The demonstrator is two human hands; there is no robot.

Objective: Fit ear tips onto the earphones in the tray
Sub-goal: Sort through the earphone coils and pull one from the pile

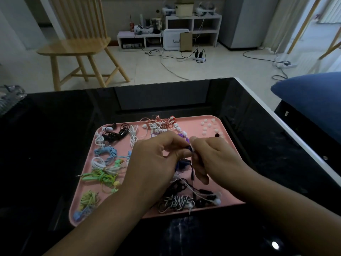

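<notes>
- Purple earphone (187, 147): held above the middle of the tray, pinched between both hands where the fingertips meet; cable (dark purple) hanging down below the hands toward the tray.
- White ear tip (192, 149): pressed against the earbud end, at the fingertips of the right hand; seating on the earbud not discernible.
- Left hand (156, 157): fingers curled, thumb and forefinger pinching the earbud body.
- Right hand (210, 156): fingers curled, thumb and forefinger pinching the ear tip.
- Pink tray (230, 150): resting on the black table (55, 145), near its front edge.
- Loose ear tips (209, 126): small white pieces scattered in the far right corner of the tray (one dark piece beside them).
- Coiled earphones in the tray: black set (118, 133) and blue set (108, 151) at left, green set (99, 176) nearer, yellow-green set (88, 198) at near left, red-and-white set (160, 122) at the far edge, black-and-white striped set (175, 200) at the near edge.
- Wooden chair (79, 43): standing on the floor beyond the table.
- Blue cushion (310, 97): at right of the table.
</notes>
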